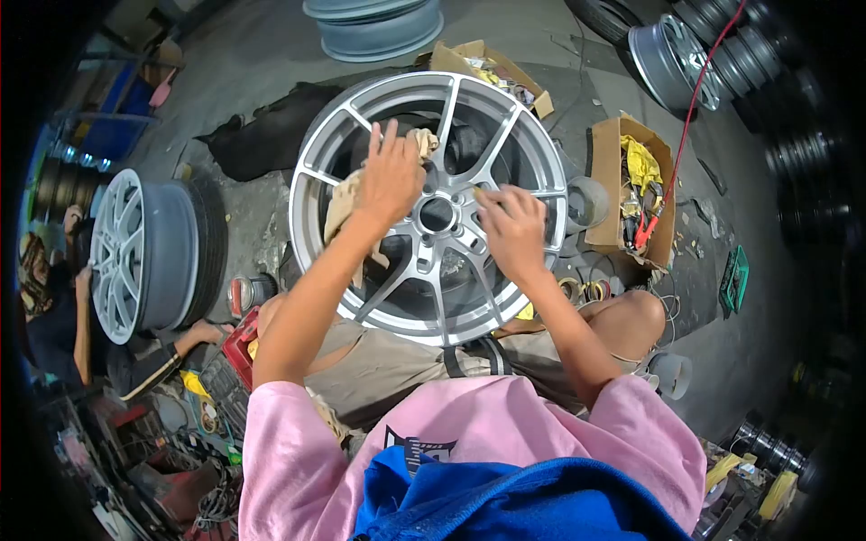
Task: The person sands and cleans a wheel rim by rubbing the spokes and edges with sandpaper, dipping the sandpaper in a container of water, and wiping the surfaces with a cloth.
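Note:
A silver multi-spoke wheel rim (pixel 437 338) lies face up in front of my lap. My left hand (pixel 390 180) is over its upper left spokes, holding a beige cloth (pixel 341 206) that bunches out beside the fingers and hangs down past the wrist. Right of the centre hole, my right hand (pixel 514 230) is closed, its fingertips pinching a small yellowish piece (pixel 478 192) against the hub area. What that piece is, I cannot make out. The left palm's grip is partly hidden from above.
Cardboard boxes of tools and yellow wrappings (pixel 609 180) stand right of the rim and behind it. At left, another person's hand (pixel 83 281) touches a second rim (pixel 122 257). More rims (pixel 667 63) stand at the back right. A red cable (pixel 696 95) hangs down at right.

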The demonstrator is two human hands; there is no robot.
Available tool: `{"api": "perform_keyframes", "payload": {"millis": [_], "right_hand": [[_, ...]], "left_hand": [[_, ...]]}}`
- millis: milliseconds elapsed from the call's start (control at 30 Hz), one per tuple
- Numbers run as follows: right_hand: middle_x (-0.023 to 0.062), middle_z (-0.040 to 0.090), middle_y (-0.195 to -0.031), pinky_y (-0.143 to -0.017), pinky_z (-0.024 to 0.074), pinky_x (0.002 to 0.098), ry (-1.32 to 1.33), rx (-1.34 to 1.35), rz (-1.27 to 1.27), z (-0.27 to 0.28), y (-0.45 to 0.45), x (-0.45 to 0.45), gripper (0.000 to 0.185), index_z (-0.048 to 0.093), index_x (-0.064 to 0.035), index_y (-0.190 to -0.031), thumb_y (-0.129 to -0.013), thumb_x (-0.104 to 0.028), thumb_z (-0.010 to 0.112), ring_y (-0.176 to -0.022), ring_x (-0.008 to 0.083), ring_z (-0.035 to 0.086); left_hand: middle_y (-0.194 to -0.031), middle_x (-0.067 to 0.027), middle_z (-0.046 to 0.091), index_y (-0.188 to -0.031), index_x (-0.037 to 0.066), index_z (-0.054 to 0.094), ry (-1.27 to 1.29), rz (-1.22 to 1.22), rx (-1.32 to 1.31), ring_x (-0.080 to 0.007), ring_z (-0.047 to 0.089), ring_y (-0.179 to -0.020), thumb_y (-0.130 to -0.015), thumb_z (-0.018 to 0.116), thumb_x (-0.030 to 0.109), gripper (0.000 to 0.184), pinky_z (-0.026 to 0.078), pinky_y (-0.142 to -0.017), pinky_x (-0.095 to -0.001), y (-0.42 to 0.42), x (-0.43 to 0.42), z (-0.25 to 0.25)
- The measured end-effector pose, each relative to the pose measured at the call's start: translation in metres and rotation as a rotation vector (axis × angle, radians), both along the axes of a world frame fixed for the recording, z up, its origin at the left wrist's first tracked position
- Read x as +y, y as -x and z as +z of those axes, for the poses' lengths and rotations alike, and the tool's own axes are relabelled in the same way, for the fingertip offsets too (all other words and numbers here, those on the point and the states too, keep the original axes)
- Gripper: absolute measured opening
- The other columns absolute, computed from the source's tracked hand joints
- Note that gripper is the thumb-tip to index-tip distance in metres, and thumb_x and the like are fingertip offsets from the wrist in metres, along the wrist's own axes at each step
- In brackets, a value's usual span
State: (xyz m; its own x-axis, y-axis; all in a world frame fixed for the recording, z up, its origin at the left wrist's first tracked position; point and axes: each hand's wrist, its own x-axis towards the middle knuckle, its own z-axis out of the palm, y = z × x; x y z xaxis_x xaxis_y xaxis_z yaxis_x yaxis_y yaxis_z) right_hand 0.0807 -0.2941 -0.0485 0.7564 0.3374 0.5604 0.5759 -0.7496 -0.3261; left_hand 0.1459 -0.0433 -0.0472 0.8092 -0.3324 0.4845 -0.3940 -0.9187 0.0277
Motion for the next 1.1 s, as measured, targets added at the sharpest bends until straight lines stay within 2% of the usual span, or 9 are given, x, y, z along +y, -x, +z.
{"api": "perform_keyframes", "payload": {"millis": [100,200,333,400,433,500,633,733,1100], "right_hand": [[0.0033,0.071,-0.109,-0.093,0.0433,0.0429,-0.072,0.124,-0.151,0.001,0.028,-0.043,0.022,0.079,-0.0089,-0.114,-0.093,-0.014,0.073,-0.108,0.0279,0.061],[0.0062,0.072,-0.106,-0.091,0.0442,0.043,-0.167,0.213,-0.214,-0.012,0.036,-0.069,0.018,0.08,-0.0066,-0.11,-0.097,-0.013,0.07,-0.105,0.0293,0.061],[0.013,0.072,-0.103,-0.087,0.0474,0.0444,-0.318,0.232,-0.212,-0.014,0.029,-0.077,0.018,0.08,-0.0022,-0.108,-0.099,-0.012,0.067,-0.099,0.0327,0.062],[0.0158,0.072,-0.101,-0.085,0.0496,0.0445,-0.359,0.217,-0.193,-0.008,0.027,-0.079,0.019,0.079,0.0001,-0.107,-0.099,-0.011,0.067,-0.095,0.0353,0.063],[0.0158,0.072,-0.101,-0.085,0.0496,0.0445,-0.363,0.218,-0.2,-0.01,0.028,-0.082,0.019,0.079,0.0001,-0.107,-0.099,-0.011,0.067,-0.095,0.0353,0.063],[0.0166,0.072,-0.101,-0.086,0.0498,0.0424,-0.354,0.242,-0.184,-0.014,0.029,-0.088,0.017,0.077,0.0027,-0.104,-0.099,-0.011,0.067,-0.094,0.0357,0.064],[0.0165,0.072,-0.1,-0.085,0.0502,0.042,-0.379,0.261,-0.233,-0.025,0.04,-0.103,0.017,0.077,0.0031,-0.102,-0.099,-0.011,0.068,-0.094,0.0351,0.064],[0.0156,0.072,-0.099,-0.085,0.0515,0.0439,-0.376,0.334,-0.236,-0.031,0.043,-0.108,0.017,0.079,0.0014,-0.104,-0.098,-0.011,0.069,-0.095,0.0349,0.064],[0.0164,0.072,-0.1,-0.086,0.0521,0.0446,-0.411,0.361,-0.139,-0.031,0.04,-0.113,0.017,0.077,0.0031,-0.103,-0.098,-0.011,0.069,-0.096,0.0363,0.065]], "left_hand": [[-0.123,-0.0297,0.069,-0.123,-0.008,0.062,-0.029,0.133,0.233,-0.0495,0.058,-0.128,-0.094,0.062,0.018,0.04,0.041,-0.117,-0.0532,-0.005,-0.034,0.017],[-0.095,-0.031,0.074,-0.109,-0.001,0.067,0.313,0.246,0.498,-0.0512,0.072,-0.097,-0.093,0.059,0.022,0.029,0.05,-0.103,-0.0584,-0.048,-0.035,0.011],[-0.113,-0.0299,0.073,-0.115,-0.002,0.067,0.62,0.214,0.423,-0.0504,0.068,-0.112,-0.093,0.056,0.017,0.031,0.047,-0.108,-0.055,-0.07,-0.047,0.036],[-0.133,-0.0271,0.067,-0.129,0.0,0.065,0.577,-0.112,-0.089,-0.0463,0.059,-0.129,-0.093,0.055,0.011,0.039,0.043,-0.115,-0.0544,-0.077,-0.067,0.027],[-0.133,-0.0271,0.067,-0.129,0.0,0.065,0.574,-0.119,-0.085,-0.0463,0.059,-0.129,-0.093,0.055,0.011,0.039,0.043,-0.115,-0.0544,-0.076,-0.073,0.015],[-0.147,-0.0257,0.058,-0.141,0.002,0.06,0.217,-0.207,0.066,-0.0417,0.05,-0.142,-0.092,0.056,0.007,0.049,0.035,-0.122,-0.0551,-0.07,-0.084,-0.005],[-0.127,-0.0248,0.069,-0.135,-0.009,0.058,-0.252,-0.078,0.51,-0.0383,0.055,-0.136,-0.089,0.061,0.008,0.05,0.029,-0.125,-0.0552,-0.025,-0.093,-0.019],[-0.13,-0.0237,0.066,-0.139,-0.009,0.052,-0.538,-0.121,0.323,-0.0393,0.053,-0.139,-0.09,0.062,0.011,0.054,0.032,-0.124,-0.0559,-0.003,-0.078,-0.012],[-0.124,-0.0167,0.067,-0.13,-0.002,0.064,-0.621,-0.397,0.239,-0.0363,0.054,-0.136,-0.084,0.064,0.007,0.046,0.039,-0.118,-0.0556,0.021,-0.042,0.045]]}}
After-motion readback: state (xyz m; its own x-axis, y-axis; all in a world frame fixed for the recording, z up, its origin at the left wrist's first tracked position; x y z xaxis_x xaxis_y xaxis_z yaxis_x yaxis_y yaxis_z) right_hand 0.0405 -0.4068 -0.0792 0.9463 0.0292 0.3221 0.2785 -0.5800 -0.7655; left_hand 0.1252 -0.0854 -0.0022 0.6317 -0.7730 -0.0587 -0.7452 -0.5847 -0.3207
